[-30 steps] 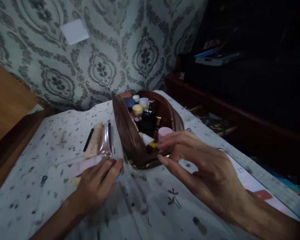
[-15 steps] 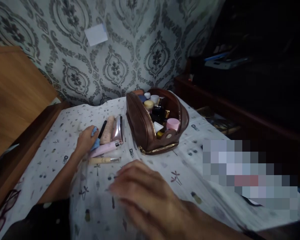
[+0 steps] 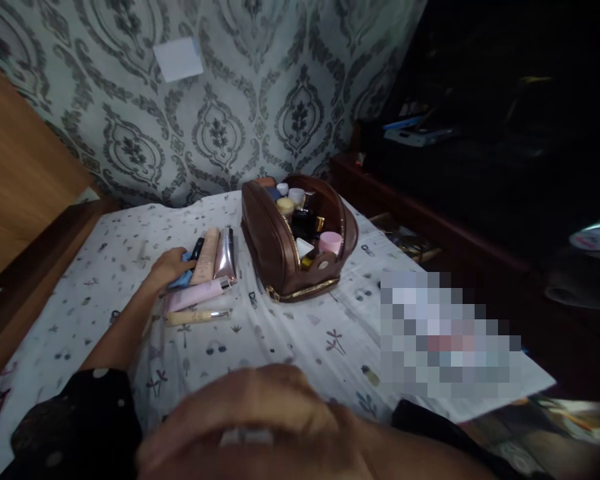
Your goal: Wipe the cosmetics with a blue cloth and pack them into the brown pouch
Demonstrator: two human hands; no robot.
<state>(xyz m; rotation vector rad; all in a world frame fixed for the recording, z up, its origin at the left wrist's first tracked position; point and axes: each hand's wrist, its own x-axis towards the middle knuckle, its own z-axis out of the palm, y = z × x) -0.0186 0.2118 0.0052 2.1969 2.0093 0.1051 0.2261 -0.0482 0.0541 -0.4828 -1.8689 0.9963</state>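
Brown bag stands unzipped on the printed cloth, pink jar inside; clock positions are taken from the bag. Left hand at nine o'clock, fingers at a blue item beside the beige tube; grip cannot be determined. Pink tube and yellow tube lie at eight. Right hand at six, blurred, fingers curved; grip cannot be determined.

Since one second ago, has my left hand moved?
Yes. Judged against the white rectangle on the patterned wall, your left hand has gone leftward and farther forward, toward the wall.
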